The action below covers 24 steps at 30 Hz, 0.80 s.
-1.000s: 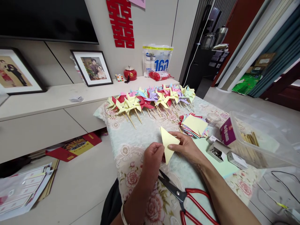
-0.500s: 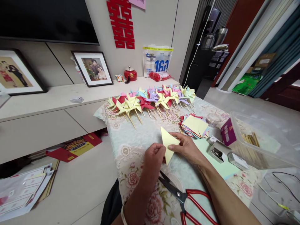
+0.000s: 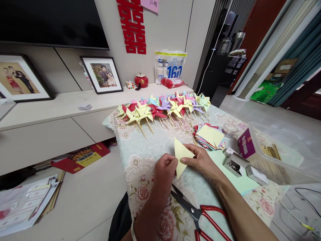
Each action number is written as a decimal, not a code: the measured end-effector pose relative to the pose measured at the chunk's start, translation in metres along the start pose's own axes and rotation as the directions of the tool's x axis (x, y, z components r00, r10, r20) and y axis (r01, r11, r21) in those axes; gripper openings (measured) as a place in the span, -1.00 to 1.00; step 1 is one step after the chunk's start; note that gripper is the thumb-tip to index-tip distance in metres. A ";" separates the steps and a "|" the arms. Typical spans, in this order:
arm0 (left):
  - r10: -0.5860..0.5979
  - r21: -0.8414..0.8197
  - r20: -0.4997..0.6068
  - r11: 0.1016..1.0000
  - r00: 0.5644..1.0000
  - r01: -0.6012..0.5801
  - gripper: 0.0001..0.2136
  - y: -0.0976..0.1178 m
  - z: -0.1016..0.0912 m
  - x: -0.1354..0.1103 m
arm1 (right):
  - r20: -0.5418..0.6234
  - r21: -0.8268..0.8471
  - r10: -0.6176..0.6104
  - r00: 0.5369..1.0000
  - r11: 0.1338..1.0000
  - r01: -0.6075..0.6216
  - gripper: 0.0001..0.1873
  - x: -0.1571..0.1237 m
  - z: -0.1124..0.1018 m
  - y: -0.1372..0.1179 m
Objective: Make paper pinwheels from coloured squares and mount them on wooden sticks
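Above the flowered tablecloth (image 3: 150, 144), your left hand (image 3: 165, 167) and right hand (image 3: 200, 160) both pinch a folded yellow paper (image 3: 181, 154). Your left thumb and forefinger close narrowly on its left edge. Your right thumb and fingers close on its right corner. Each grip is nearly shut, with only the sheet between the fingertips. The paper is a thin, matte, pale yellow triangle held upright near the middle of the table, one point up and one point down. You cannot tell whether its lower tip touches the cloth.

The cloth is pale and patterned, with pink roses printed along its near edge. Scissors (image 3: 195, 211) with dark blades and red loop handles lie on it just below your hands, blades slightly parted and pointing toward your left wrist, handles beside your right forearm. Just beyond your right hand lies a fanned stack of square coloured papers (image 3: 210, 135), yellow on top. Paper pinwheels (image 3: 163, 107) in yellow, red, purple, pink and green lie in a row across the far end of the table, each on a thin wooden stick. To your right stand a small open box (image 3: 234, 164) of dark metal pieces, a purple carton (image 3: 244, 143), a round clear tub (image 3: 229, 128) and a clear plastic bin (image 3: 296, 174) holding wooden sticks (image 3: 269, 151).
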<state>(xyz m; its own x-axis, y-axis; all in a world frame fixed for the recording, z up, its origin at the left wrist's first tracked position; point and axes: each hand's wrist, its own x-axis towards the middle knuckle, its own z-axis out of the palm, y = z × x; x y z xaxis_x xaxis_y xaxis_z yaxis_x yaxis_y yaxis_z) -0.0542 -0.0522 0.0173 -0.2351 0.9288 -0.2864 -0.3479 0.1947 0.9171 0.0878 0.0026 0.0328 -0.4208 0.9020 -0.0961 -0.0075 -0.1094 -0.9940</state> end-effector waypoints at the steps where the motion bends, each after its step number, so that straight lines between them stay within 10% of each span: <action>1: 0.003 0.012 0.002 1.000 1.000 -0.003 -0.85 0.000 0.000 0.000 | 0.002 0.010 0.004 1.000 1.000 -0.004 -0.52 0.000 0.000 -0.001; 24: 0.032 0.041 0.038 0.999 0.999 -0.034 -0.83 -0.001 0.000 -0.001 | -0.017 0.053 0.015 1.000 0.999 -0.014 -0.61 -0.001 0.001 0.000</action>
<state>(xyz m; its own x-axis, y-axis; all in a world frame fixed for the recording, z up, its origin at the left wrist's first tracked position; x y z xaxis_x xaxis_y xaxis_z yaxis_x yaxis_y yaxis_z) -0.0537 -0.0532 0.0171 -0.2116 0.9460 -0.2457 -0.3026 0.1756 0.9368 0.0876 0.0011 0.0332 -0.4056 0.9072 -0.1122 -0.0493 -0.1443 -0.9883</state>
